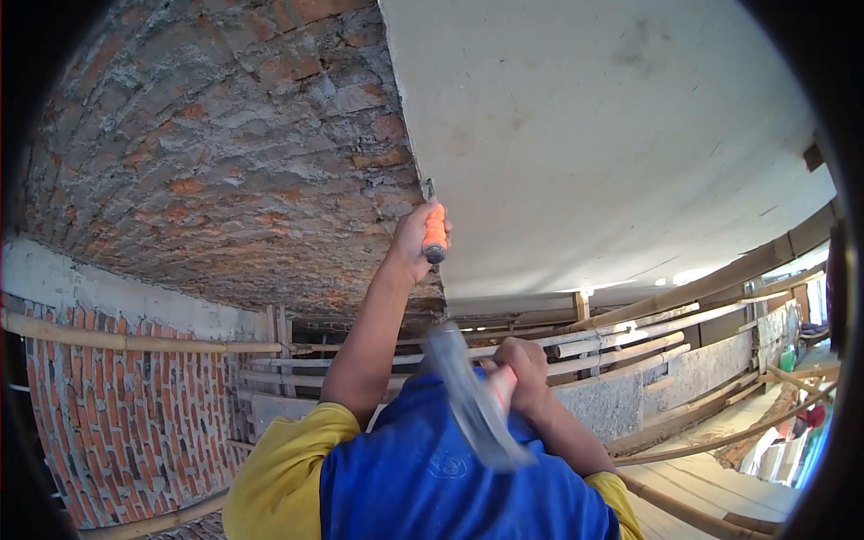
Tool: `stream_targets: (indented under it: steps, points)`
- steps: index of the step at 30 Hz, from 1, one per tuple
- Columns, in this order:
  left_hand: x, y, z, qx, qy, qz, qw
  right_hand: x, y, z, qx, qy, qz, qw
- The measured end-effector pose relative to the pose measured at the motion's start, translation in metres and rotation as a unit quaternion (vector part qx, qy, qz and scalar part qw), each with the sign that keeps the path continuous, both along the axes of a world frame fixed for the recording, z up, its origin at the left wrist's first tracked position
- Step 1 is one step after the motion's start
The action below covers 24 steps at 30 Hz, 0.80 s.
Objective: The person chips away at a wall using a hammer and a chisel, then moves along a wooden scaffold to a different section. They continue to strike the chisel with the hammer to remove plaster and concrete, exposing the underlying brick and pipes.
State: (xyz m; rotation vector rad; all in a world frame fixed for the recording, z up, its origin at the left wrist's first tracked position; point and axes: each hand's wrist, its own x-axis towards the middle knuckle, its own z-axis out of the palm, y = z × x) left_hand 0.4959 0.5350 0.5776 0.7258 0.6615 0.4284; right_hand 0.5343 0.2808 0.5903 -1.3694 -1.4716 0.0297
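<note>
Two tools fill our hands: our left hand [410, 241] wraps an orange-handled metal tool [435, 230] at the edge of smooth white plaster [576, 135]; our right hand [525, 363] grips a blurred grey metal hammer [472, 396]. Poor aim could bruise our left knuckles.

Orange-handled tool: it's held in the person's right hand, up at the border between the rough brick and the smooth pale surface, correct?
Wrong hand: the head view shows the left hand holding the orange-handled tool. It is indeed up at the border between the rough brick and the smooth pale surface.
</note>
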Motion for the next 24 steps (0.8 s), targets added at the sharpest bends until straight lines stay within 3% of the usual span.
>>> stream_targets:
  steps: [1, 4, 5, 8, 13, 16, 17, 18, 20, 21, 24]
  points:
    - [0.000, 0.000, 0.000, 0.002, -0.003, 0.000, 1.000, 0.000, 0.002, 0.003, 0.090, -0.010, 0.017, 0.996]
    - [0.000, 0.001, -0.001, 0.011, 0.008, -0.003, 1.000, 0.021, 0.006, -0.029, 0.062, -0.059, 0.000, 0.996]
    - [0.001, 0.001, -0.001, 0.015, 0.022, -0.002, 1.000, 0.023, 0.009, -0.036, -0.136, -0.003, -0.055, 0.989]
    - [0.003, 0.011, -0.006, 0.029, 0.014, -0.021, 0.999, 0.004, -0.001, -0.035, -0.241, 0.028, -0.116, 0.963]
    - [0.003, 0.005, -0.012, 0.015, -0.004, 0.001, 1.000, -0.005, -0.011, 0.020, 0.077, 0.003, -0.022, 0.997]
    - [0.004, 0.005, -0.010, 0.013, -0.004, 0.003, 1.000, 0.003, 0.008, -0.010, 0.240, 0.018, 0.010, 0.971]
    - [0.006, 0.004, -0.009, 0.008, -0.003, 0.009, 1.000, 0.015, 0.000, -0.015, 0.066, -0.067, -0.046, 0.994]
    - [0.007, 0.003, -0.009, 0.004, -0.003, 0.016, 1.000, 0.018, 0.000, -0.033, -0.043, -0.066, -0.078, 0.994]
    - [-0.001, 0.000, -0.019, 0.022, 0.010, -0.002, 1.000, 0.020, -0.001, -0.076, -0.258, -0.058, -0.139, 0.954]
    - [0.001, 0.003, -0.018, 0.037, 0.011, -0.009, 0.999, 0.008, -0.006, -0.061, -0.285, -0.002, -0.148, 0.947]
    - [0.004, 0.007, -0.018, 0.037, -0.011, -0.007, 0.999, -0.010, -0.017, -0.020, -0.158, 0.064, -0.097, 0.981]
